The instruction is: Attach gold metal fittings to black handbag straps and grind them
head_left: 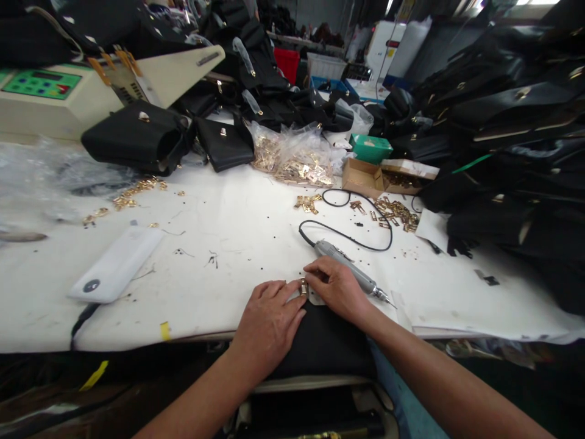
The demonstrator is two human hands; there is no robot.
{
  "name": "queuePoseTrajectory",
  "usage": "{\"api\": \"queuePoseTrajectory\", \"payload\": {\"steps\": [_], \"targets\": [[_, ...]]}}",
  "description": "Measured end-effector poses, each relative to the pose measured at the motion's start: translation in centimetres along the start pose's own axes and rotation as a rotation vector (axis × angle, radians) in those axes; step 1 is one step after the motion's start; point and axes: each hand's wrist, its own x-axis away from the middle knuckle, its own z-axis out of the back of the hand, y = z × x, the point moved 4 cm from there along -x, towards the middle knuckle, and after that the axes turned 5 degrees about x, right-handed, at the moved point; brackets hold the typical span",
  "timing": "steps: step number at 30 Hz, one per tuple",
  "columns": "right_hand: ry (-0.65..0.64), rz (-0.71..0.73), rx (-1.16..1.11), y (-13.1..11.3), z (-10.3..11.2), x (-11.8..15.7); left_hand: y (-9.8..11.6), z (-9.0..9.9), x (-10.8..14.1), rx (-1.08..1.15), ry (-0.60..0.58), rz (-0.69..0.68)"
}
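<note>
A black bag (pixel 331 341) lies at the table's front edge, its upper end on the tabletop and its lower part over my lap. At that upper end sits a small gold metal clasp plate (pixel 303 288), on a pale grey piece. My left hand (pixel 269 320) holds the bag's end, its fingertips against the plate's left side. From the right, my right hand (pixel 337 288) reaches in with thumb and forefinger pinched beside the plate. Whatever is between them is too small to make out. Just behind the right hand rests a grey electric screwdriver (pixel 347 263), tip pointing right.
Gold fittings (pixel 395 213) are scattered at the right, near an open cardboard box (pixel 363 177). Behind are clear bags of gold parts (pixel 301 161) and finished-looking black bags (pixel 223 143). A white power bank (pixel 116 265) lies left, below a beige machine (pixel 59 100). Black bags (pixel 512 116) pile up right.
</note>
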Motion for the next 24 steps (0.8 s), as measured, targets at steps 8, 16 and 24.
{"api": "queuePoseTrajectory", "payload": {"steps": [8,16,24], "targets": [[-0.098,-0.002,0.122,-0.7,0.0,-0.04,-0.31,-0.13,-0.04,0.033,0.014,0.013],[-0.143,-0.031,0.135,-0.2,-0.18,-0.47,-0.37,0.05,-0.23,0.045,0.038,0.001],[-0.169,-0.06,0.141,-0.54,0.11,-0.71,-0.2,0.11,-0.39,0.012,0.037,-0.019]]}}
